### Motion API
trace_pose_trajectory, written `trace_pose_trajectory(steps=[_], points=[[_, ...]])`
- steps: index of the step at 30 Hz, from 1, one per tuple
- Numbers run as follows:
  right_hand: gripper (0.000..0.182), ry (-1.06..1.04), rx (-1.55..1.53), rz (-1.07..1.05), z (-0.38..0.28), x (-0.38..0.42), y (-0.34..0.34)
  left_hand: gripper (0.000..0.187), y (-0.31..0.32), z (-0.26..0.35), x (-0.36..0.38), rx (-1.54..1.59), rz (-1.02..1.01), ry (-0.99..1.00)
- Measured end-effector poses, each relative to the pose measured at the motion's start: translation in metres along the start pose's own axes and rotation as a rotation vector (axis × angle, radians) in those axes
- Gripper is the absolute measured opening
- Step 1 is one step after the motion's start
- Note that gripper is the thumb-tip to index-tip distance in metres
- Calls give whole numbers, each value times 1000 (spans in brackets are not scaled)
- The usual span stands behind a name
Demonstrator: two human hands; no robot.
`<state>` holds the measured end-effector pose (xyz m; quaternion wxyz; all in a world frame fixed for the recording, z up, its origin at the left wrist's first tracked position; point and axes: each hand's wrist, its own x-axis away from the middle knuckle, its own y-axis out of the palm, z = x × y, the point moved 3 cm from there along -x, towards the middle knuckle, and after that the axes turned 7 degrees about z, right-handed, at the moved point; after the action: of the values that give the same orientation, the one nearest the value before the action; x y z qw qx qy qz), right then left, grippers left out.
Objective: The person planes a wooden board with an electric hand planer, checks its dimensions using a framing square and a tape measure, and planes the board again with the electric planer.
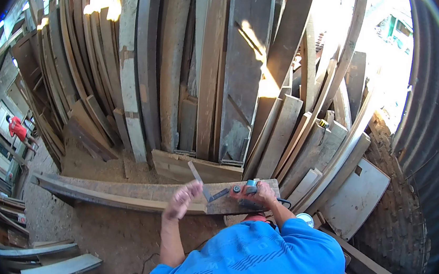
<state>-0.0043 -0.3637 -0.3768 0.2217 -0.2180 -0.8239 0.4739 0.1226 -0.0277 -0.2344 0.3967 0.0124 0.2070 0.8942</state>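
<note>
A long wooden plank (135, 193) lies across in front of me, its sides dark and part of its top paler. On its right end rests a red and black electric hand planer (240, 193) with a blue knob. My right hand (265, 193) is closed around the planer's rear part. Over the middle of the plank is my left hand (186, 200), slightly blurred, with fingers curled against the metal blade of a try square (196, 173). The square's dark arm points toward the planer. Exactly how the fingers grip the blade is hard to see.
Many boards (176, 64) stand upright behind the plank. A pale panel (359, 198) leans at the right, near a corrugated metal sheet (433, 115). Loose boards (61, 267) lie at lower left. A person in red (18, 128) is far left. A cord (143, 272) lies on the ground.
</note>
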Motion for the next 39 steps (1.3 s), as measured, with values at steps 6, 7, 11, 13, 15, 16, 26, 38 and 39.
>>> trace_pose_trajectory(steps=[6, 7, 11, 13, 15, 16, 26, 38, 39], points=[[62, 43, 12, -70, 8, -8, 17, 120, 113, 222, -4, -245, -254, 578], [58, 44, -12, -65, 9, -6, 17, 125, 131, 249, 2, -233, -395, 677], [52, -43, 0, 6, -5, 2, 3, 117, 212, 325, 37, -327, -763, 858], [51, -88, 145, 34, -5, 1, 10, 112, 229, 339, 47, -379, -785, 881], [54, -84, -14, 21, -2, 3, 12, 107, 237, 339, 52, -433, -790, 871], [55, -51, 19, -32, -14, 0, 2, 104, 240, 337, 54, -453, -789, 862], [44, -136, -2, 27, -19, 8, 3, 78, 242, 335, 75, -538, -636, 864], [49, -13, 28, 42, 2, -4, 19, 47, 178, 325, 101, -313, -249, 983], [47, -22, 24, 74, 6, -5, 23, 57, 159, 314, 90, -301, -298, 1080]])
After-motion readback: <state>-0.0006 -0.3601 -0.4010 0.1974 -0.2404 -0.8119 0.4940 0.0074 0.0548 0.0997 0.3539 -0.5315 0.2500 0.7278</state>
